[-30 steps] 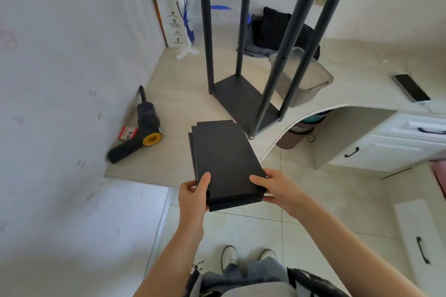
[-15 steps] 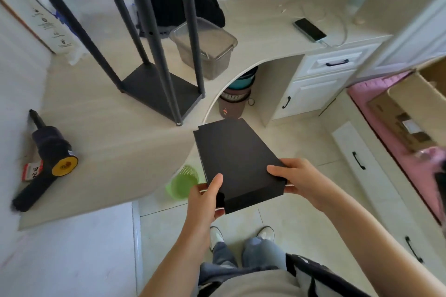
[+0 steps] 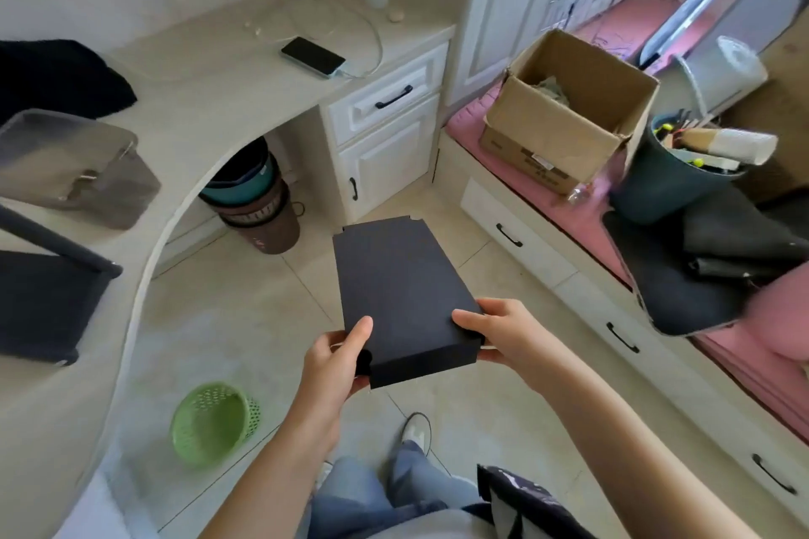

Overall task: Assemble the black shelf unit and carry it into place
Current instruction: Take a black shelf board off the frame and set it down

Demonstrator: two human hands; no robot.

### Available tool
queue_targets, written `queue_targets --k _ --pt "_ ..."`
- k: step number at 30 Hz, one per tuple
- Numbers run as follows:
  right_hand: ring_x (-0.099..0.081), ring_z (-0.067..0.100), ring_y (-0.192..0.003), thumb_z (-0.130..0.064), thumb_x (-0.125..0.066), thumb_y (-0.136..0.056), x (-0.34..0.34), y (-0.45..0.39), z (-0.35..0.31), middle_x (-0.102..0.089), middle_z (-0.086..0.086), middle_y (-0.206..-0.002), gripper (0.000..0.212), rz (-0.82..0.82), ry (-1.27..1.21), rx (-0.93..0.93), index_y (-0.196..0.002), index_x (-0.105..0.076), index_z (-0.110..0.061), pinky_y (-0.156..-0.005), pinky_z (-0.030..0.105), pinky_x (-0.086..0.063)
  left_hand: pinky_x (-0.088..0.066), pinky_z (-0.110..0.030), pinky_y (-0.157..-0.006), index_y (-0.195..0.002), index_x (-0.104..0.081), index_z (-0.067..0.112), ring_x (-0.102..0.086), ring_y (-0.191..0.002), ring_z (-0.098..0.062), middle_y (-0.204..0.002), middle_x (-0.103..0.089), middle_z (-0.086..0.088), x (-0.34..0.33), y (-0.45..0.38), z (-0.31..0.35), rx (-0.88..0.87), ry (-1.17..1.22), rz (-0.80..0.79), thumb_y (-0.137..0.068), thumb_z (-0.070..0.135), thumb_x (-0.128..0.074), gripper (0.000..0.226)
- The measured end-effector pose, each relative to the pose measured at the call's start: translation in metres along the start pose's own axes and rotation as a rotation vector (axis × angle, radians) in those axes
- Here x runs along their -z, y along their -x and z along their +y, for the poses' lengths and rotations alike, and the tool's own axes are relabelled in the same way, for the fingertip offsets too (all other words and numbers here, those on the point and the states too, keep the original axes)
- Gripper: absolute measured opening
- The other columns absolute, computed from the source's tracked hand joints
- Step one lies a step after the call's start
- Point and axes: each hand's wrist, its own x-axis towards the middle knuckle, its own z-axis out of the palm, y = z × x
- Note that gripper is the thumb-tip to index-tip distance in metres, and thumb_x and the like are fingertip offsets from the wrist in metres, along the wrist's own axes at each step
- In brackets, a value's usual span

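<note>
A flat black shelf panel [image 3: 400,289] with notched corners hangs level over the tiled floor in front of me. My left hand [image 3: 335,363] grips its near left corner, thumb on top. My right hand [image 3: 499,330] grips the near right corner, thumb lying on the top face. The part-built shelf unit stands on the curved desk at the far left; only its black base panel [image 3: 41,302] and one dark pole [image 3: 52,243] show.
A green basket [image 3: 212,422] lies on the floor under the desk edge. Stacked bins [image 3: 256,199] sit in the desk recess. A cardboard box [image 3: 569,109], a dark bucket [image 3: 670,179] and black items crowd the pink bench at right. A phone [image 3: 313,56] lies on the desk.
My view has swung right, away from the shelf frame and toward the pink bench. The panel travelled with my hands; both grips are unchanged.
</note>
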Motion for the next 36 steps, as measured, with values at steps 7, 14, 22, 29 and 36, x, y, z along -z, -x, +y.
queue_targets --k 7,14,22,29,36 --pt "-0.068 0.015 -0.088 -0.02 -0.063 -0.095 0.088 -0.024 0.017 -0.072 0.005 -0.106 0.022 0.115 -0.135 -0.06 -0.115 -0.066 -0.011 -0.078 0.028 -0.059 -0.055 -0.029 -0.068 -0.116 -0.064 0.007 -0.071 -0.097 -0.026 -0.109 -0.073 -0.01 -0.102 -0.026 0.016 0.025 -0.133 -0.126 -0.094 0.036 -0.068 0.036" --pt "-0.066 0.01 -0.079 -0.019 -0.063 -0.094 0.164 -0.058 0.031 -0.071 0.0 -0.095 0.023 0.232 -0.269 -0.138 -0.115 -0.066 -0.012 -0.058 0.018 -0.052 -0.057 -0.024 -0.06 -0.112 -0.067 0.008 -0.075 -0.087 -0.018 -0.102 -0.077 -0.006 -0.193 -0.065 0.024 0.091 -0.272 -0.261 -0.096 0.033 -0.067 0.03" --pt "-0.063 0.01 -0.08 -0.016 -0.063 -0.094 0.245 -0.117 0.037 -0.069 0.003 -0.102 0.027 0.309 -0.319 -0.288 -0.12 -0.063 -0.011 -0.059 0.02 -0.051 -0.058 -0.026 -0.057 -0.111 -0.065 0.004 -0.074 -0.084 -0.021 -0.102 -0.075 -0.011 -0.296 -0.121 0.026 0.271 -0.43 -0.38 -0.098 0.03 -0.065 0.03" --pt "-0.064 0.01 -0.083 -0.012 -0.06 -0.094 0.298 -0.177 0.062 -0.068 0.0 -0.098 0.026 0.3 -0.313 -0.391 -0.12 -0.062 -0.012 -0.063 0.023 -0.053 -0.059 -0.028 -0.06 -0.117 -0.064 0.001 -0.072 -0.091 -0.025 -0.101 -0.076 -0.011 -0.36 -0.171 0.007 0.395 -0.497 -0.434 -0.1 0.027 -0.063 0.031" --pt "-0.064 0.014 -0.079 -0.007 -0.053 -0.097 0.312 -0.269 0.143 -0.067 0.003 -0.092 0.013 0.255 -0.309 -0.451 -0.106 -0.062 -0.01 -0.061 0.023 -0.053 -0.059 -0.027 -0.058 -0.116 -0.065 0.002 -0.074 -0.085 -0.022 -0.095 -0.077 -0.008 -0.394 -0.243 -0.063 0.426 -0.494 -0.375 -0.099 0.025 -0.064 0.029"
